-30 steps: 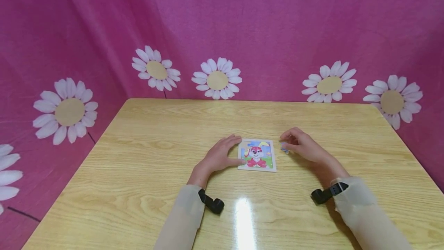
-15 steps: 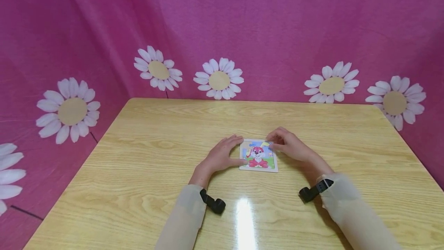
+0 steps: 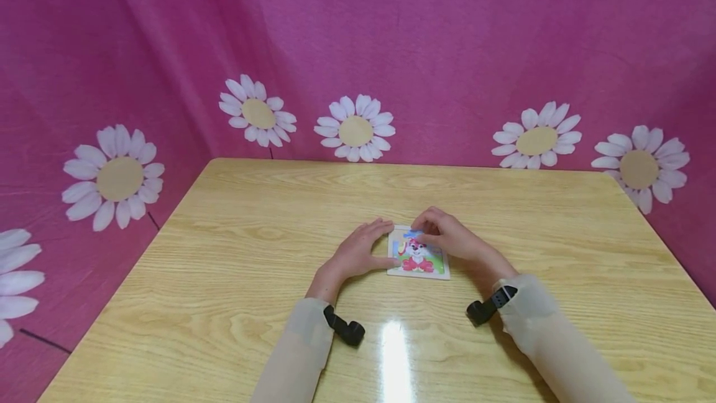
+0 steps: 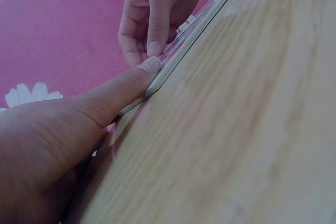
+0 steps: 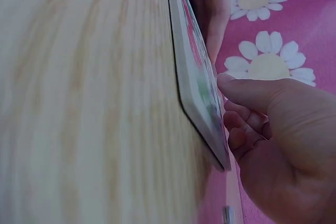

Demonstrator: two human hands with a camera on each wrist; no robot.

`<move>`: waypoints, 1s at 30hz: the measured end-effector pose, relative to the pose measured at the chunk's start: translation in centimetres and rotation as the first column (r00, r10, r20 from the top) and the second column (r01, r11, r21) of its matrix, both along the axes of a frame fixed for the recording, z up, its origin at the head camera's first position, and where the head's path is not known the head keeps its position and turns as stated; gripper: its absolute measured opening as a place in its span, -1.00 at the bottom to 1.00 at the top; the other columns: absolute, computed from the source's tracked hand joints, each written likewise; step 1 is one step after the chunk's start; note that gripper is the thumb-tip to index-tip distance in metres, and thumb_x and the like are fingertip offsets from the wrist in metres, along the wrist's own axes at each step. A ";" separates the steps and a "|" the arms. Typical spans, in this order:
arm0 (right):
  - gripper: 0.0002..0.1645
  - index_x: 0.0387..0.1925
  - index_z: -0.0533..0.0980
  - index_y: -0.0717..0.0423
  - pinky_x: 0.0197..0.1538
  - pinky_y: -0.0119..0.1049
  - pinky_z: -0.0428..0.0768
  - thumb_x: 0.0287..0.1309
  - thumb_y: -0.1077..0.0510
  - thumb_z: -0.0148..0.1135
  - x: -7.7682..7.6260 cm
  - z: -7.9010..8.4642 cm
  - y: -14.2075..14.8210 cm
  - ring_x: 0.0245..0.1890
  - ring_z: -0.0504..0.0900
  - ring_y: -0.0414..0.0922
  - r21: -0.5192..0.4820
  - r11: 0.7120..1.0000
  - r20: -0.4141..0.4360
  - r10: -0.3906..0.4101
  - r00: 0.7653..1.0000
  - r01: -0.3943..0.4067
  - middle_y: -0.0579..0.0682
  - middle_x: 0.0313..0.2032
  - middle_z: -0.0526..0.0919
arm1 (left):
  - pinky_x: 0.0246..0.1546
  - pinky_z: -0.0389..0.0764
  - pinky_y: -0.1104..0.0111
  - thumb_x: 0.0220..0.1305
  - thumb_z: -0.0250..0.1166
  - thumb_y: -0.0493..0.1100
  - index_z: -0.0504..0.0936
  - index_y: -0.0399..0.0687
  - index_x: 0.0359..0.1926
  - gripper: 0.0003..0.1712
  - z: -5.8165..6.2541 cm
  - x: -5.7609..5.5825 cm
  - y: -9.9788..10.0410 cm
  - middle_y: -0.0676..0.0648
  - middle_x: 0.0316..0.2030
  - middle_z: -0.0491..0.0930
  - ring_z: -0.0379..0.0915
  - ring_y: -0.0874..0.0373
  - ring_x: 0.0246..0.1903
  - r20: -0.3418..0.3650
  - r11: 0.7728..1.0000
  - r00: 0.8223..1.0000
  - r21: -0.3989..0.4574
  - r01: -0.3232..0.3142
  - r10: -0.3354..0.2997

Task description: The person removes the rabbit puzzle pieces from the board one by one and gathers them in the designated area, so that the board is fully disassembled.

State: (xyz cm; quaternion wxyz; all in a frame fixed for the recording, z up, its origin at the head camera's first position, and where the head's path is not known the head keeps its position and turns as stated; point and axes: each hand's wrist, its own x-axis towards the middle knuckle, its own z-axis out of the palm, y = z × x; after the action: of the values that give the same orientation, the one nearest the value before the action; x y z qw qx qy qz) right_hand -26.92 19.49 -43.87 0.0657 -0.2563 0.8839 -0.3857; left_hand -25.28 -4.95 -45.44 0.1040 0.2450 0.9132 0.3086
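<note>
A small square jigsaw puzzle (image 3: 418, 264) with a pink rabbit picture and a pale frame lies flat on the wooden table. My left hand (image 3: 358, 250) rests along its left side, fingers at the far-left corner and straight thumb pressing the near-left corner. In the left wrist view that thumb (image 4: 126, 87) lies on the frame's edge. Above the puzzle's upper part is my right hand (image 3: 447, 235), thumb and fingertips brought together around a small blue puzzle piece, mostly hidden by the fingers. The right wrist view shows the right hand (image 5: 289, 135) beside the puzzle's edge (image 5: 197, 98).
The wooden table (image 3: 268, 222) extends on all sides of the puzzle. A pink curtain (image 3: 436, 36) with white daisies hangs behind it and at the left. Each wrist wears a black strapped camera, the left camera (image 3: 349, 332) and the right camera (image 3: 481, 311).
My right hand has moved left from the table beside the puzzle to over its upper part, bringing the blue piece with it. The left hand has stayed on the puzzle.
</note>
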 end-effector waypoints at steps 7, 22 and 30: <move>-0.85 -0.14 0.57 0.22 -0.22 -0.50 0.41 0.25 0.33 0.21 -0.3 0.0 -0.8 -0.27 0.41 -0.18 0.041 0.998 -0.032 0.043 0.999 -0.042 0.08 -0.24 0.51 | 0.55 0.03 0.06 0.14 0.37 0.25 0.25 0.13 0.46 -0.07 0.1 0.1 0.1 0.05 0.52 0.13 -0.09 0.09 0.55 -0.002 1.000 1.000 0.002 0.003 -0.003; -0.87 -0.17 0.56 0.29 -0.21 -0.50 0.41 0.24 0.37 0.20 -0.6 0.6 -1.4 -0.27 0.41 -0.17 0.105 0.988 -0.035 0.121 0.992 -0.117 0.11 -0.26 0.47 | 0.54 0.05 0.05 0.13 0.39 0.24 0.25 0.13 0.46 -0.07 0.1 0.2 0.1 0.04 0.52 0.12 -0.08 0.07 0.55 -0.005 1.000 1.000 -0.009 -0.006 0.006; -0.90 -0.23 0.59 0.22 -0.11 -0.34 0.33 0.19 0.35 0.27 -0.3 0.7 -1.5 -0.21 0.34 -0.12 0.177 0.979 -0.182 0.133 0.974 -0.100 0.06 -0.27 0.52 | 0.54 0.06 0.04 0.14 0.39 0.23 0.25 0.13 0.47 -0.07 0.3 0.2 0.1 0.04 0.52 0.12 -0.08 0.07 0.55 -0.004 1.000 1.000 -0.010 -0.007 0.007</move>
State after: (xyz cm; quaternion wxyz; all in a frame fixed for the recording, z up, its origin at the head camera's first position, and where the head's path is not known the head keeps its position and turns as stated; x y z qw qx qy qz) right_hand -27.25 17.96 -43.15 0.0234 -0.3377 0.8986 -0.2792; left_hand -25.06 -4.83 -45.18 0.1024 0.2418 0.9158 0.3040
